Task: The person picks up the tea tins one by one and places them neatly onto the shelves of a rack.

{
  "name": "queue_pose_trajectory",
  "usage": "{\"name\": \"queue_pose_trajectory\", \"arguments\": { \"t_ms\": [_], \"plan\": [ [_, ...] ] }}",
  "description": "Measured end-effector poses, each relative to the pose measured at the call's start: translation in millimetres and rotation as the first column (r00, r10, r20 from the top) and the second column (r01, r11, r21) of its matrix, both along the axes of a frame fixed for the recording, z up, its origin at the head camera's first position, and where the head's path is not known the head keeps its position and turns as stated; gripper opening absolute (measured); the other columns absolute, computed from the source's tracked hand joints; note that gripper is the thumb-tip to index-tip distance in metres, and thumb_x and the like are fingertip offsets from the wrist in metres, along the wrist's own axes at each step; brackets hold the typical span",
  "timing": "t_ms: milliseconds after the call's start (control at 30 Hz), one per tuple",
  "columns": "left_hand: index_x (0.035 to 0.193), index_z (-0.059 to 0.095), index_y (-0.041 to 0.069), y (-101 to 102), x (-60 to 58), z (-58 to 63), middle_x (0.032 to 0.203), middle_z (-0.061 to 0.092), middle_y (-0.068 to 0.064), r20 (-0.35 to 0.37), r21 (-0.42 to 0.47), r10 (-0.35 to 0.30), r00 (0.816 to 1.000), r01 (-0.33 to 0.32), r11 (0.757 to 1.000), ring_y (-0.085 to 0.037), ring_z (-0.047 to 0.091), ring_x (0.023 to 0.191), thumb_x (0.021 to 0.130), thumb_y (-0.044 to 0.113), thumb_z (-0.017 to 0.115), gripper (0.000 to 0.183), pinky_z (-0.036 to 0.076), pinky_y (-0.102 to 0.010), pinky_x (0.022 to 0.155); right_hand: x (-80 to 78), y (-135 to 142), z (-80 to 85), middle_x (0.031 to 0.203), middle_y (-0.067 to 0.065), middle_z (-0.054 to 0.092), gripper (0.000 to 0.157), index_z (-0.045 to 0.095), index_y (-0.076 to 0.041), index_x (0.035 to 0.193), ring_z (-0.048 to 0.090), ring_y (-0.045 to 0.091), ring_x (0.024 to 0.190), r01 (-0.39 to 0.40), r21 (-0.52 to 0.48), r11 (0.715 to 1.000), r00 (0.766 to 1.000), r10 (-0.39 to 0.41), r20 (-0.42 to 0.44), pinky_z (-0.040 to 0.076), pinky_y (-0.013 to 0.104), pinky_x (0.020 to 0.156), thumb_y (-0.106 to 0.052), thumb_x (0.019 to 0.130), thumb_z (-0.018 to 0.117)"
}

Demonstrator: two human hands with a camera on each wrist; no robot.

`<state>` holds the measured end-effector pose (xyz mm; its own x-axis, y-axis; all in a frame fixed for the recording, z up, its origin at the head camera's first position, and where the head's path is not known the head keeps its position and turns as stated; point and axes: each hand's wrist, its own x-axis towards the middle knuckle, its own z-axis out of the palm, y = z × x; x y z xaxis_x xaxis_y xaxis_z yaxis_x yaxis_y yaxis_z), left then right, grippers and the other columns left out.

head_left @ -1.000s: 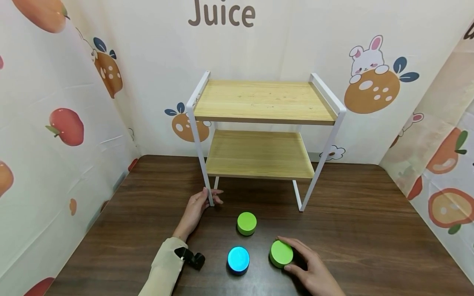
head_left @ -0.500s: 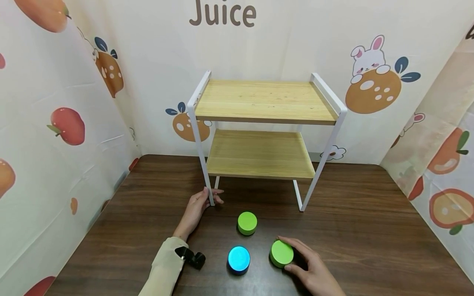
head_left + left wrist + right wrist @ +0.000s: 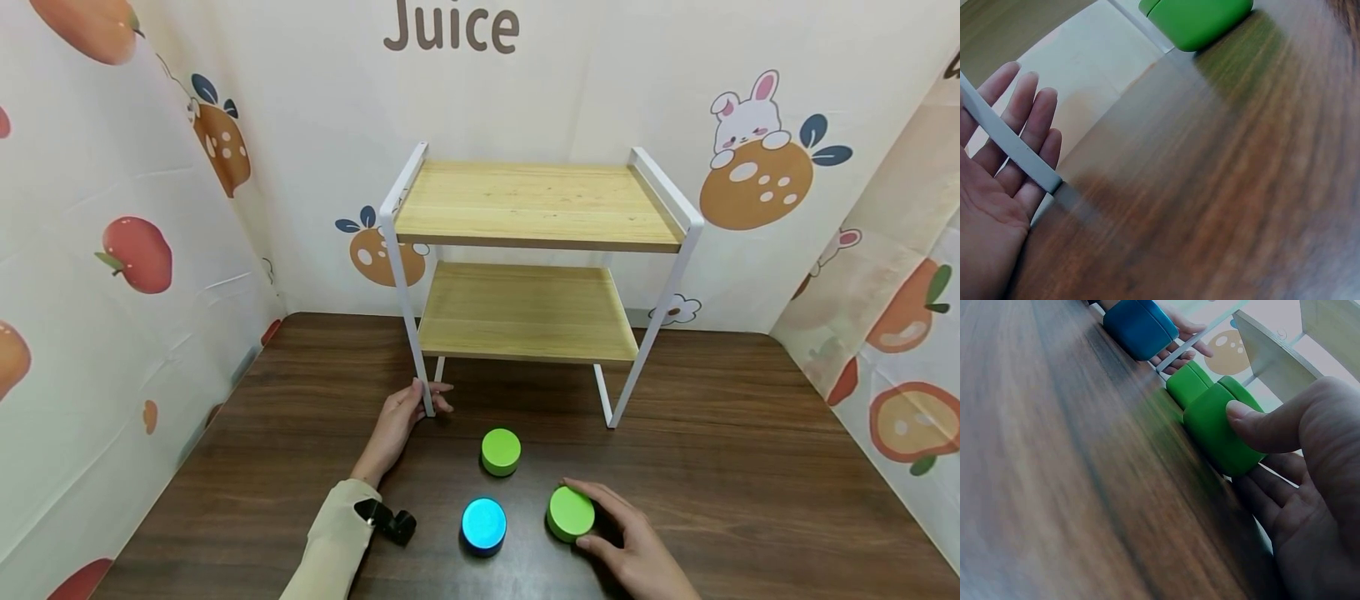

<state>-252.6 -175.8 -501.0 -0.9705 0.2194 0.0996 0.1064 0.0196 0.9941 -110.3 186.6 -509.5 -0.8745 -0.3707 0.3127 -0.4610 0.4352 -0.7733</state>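
Observation:
My left hand holds the front left leg of a two-tier shelf, low down near the table. In the left wrist view the white leg crosses the palm side of the fingers. My right hand grips a lidded green round tin standing on the table, its thumb on the near side and fingers around the far side. A second green tin stands between the hands, closer to the shelf. A blue tin sits left of the gripped one.
The shelf has pale wood boards and white side frames, standing toward the back of a dark wood table. Fruit-printed cloth hangs behind and along both sides. A black wrist camera is strapped to the left forearm.

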Motion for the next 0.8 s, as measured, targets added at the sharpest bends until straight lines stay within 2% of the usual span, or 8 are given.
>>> {"name": "queue_pose_trajectory", "arguments": {
  "t_ms": [800],
  "plan": [
    [0.132, 0.070, 0.000, -0.7, -1.2, -0.4, 0.113, 0.073, -0.025, 0.000, 0.001, -0.005, 1.000, 0.005, 1.000, -0.016, 0.069, 0.111, 0.115, 0.053, 0.027, 0.070, 0.049, -0.025, 0.101, 0.3, -0.4, -0.4, 0.141, 0.002, 0.068, 0.063, 0.060, -0.017, 0.149, 0.055, -0.007, 0.132, 0.004, 0.011, 1.000, 1.000, -0.004, -0.030, 0.036, 0.006, 0.106, -0.012, 0.090, 0.082]
  ]
}}
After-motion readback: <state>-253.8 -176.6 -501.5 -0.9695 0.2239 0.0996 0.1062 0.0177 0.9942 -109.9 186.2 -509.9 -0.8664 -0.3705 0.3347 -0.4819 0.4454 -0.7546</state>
